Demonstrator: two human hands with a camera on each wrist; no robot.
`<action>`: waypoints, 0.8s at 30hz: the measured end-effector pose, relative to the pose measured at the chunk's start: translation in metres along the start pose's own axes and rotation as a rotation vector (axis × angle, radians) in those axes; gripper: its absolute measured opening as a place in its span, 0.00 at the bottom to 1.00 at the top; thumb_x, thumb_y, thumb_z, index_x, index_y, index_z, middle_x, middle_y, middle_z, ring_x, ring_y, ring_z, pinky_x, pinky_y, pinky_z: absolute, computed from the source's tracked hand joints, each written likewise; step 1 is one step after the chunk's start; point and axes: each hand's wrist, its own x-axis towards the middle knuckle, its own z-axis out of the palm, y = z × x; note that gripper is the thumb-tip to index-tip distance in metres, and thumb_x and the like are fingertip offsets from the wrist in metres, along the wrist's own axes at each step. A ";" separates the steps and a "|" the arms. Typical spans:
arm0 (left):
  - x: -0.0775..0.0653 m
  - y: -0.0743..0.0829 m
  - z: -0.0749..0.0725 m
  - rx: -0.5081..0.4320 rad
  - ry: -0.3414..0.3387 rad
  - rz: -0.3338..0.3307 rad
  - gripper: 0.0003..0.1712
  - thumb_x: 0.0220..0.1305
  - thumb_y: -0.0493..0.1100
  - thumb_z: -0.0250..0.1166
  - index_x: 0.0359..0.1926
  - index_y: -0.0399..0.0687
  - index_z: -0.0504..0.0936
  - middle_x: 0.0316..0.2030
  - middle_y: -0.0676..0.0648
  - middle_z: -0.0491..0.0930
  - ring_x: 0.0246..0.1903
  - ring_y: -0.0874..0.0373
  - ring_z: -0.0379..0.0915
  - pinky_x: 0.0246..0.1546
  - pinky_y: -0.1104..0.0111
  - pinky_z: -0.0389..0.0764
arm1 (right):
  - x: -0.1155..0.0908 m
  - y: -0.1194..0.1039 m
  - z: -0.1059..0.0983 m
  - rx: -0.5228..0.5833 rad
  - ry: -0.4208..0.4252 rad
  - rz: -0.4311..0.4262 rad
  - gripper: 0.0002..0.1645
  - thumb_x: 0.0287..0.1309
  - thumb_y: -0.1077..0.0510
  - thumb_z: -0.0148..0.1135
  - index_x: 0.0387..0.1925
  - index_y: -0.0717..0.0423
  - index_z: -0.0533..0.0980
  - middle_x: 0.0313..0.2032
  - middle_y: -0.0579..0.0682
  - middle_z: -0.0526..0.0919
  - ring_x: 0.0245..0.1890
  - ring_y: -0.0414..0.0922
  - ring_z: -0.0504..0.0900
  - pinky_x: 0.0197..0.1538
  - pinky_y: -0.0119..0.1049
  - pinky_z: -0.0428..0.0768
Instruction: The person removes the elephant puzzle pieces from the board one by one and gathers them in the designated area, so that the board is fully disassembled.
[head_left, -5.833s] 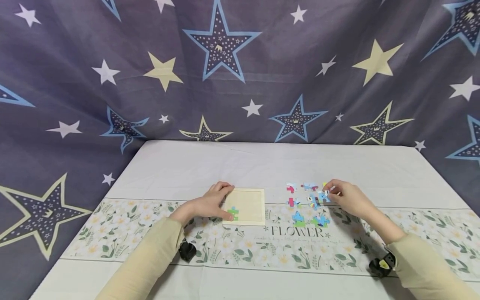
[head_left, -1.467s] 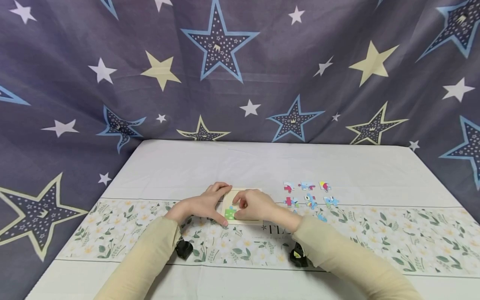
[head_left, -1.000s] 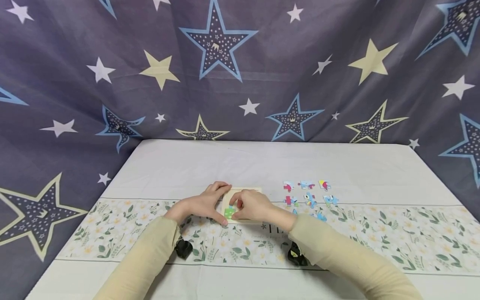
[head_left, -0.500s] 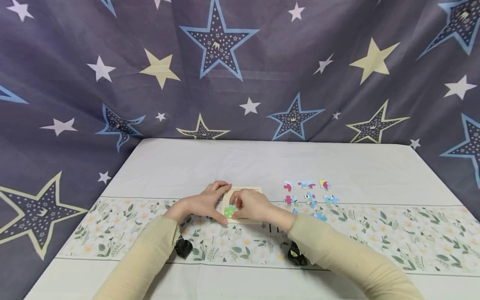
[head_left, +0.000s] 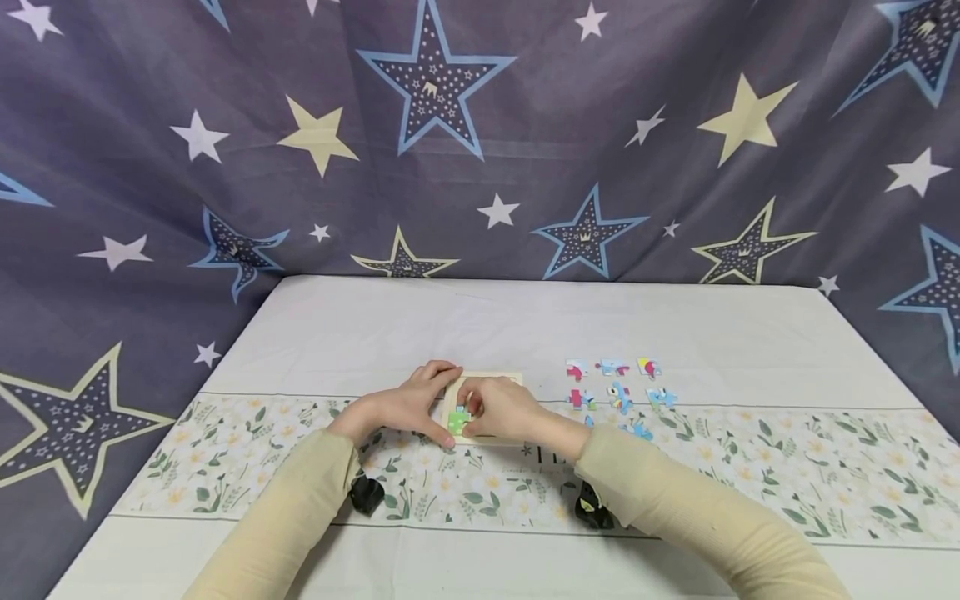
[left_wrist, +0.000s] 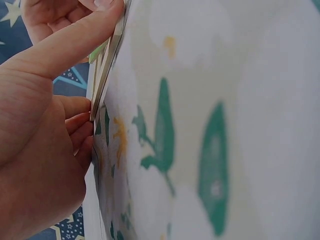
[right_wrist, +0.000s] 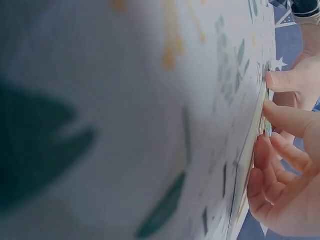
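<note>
In the head view, a shallow wooden puzzle tray [head_left: 512, 376] lies flat on the table. My left hand [head_left: 405, 408] holds its left side, thumb at the near corner and fingers at the far corner. Over the tray, my right hand [head_left: 501, 408] pinches a jigsaw piece between thumb and curled fingers, low against the tray. Green-and-blue jigsaw pieces [head_left: 457, 422] show in the tray's near left corner; the right hand covers most of the rest. The right wrist view shows the right thumb [right_wrist: 287, 117] at the tray's near rim.
Several loose jigsaw pieces [head_left: 619, 397] lie in rough rows right of the tray, some partly behind the right sleeve [head_left: 675, 492]. The white tablecloth [head_left: 375, 325] has a floral band. A star-patterned curtain [head_left: 540, 150] hangs behind the table.
From the loose pieces at the right, my right hand has come over the tray with a piece. Over the last second it shifts only slightly. My left hand stays on the tray's left side.
</note>
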 end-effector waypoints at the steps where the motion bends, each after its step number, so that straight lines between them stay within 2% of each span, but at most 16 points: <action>1: 0.000 0.000 0.000 0.000 0.001 0.000 0.63 0.43 0.56 0.73 0.71 0.42 0.44 0.67 0.42 0.43 0.67 0.46 0.37 0.63 0.51 0.51 | 0.000 0.000 0.000 0.004 0.000 -0.003 0.17 0.43 0.55 0.72 0.37 0.50 0.76 0.28 0.43 0.81 0.30 0.38 0.77 0.34 0.34 0.73; 16: 0.000 0.000 0.000 -0.008 0.002 -0.001 0.62 0.43 0.56 0.73 0.70 0.41 0.44 0.67 0.42 0.43 0.67 0.46 0.36 0.63 0.50 0.51 | 0.000 0.000 -0.001 0.080 -0.016 -0.029 0.16 0.44 0.59 0.71 0.36 0.52 0.74 0.31 0.45 0.81 0.30 0.37 0.78 0.35 0.32 0.75; 24: 0.001 -0.001 0.000 -0.001 0.004 0.001 0.62 0.43 0.56 0.73 0.70 0.41 0.44 0.67 0.42 0.43 0.67 0.46 0.37 0.63 0.50 0.51 | -0.001 0.000 -0.002 0.132 -0.016 -0.048 0.13 0.48 0.61 0.66 0.36 0.53 0.73 0.29 0.45 0.80 0.28 0.37 0.77 0.33 0.32 0.74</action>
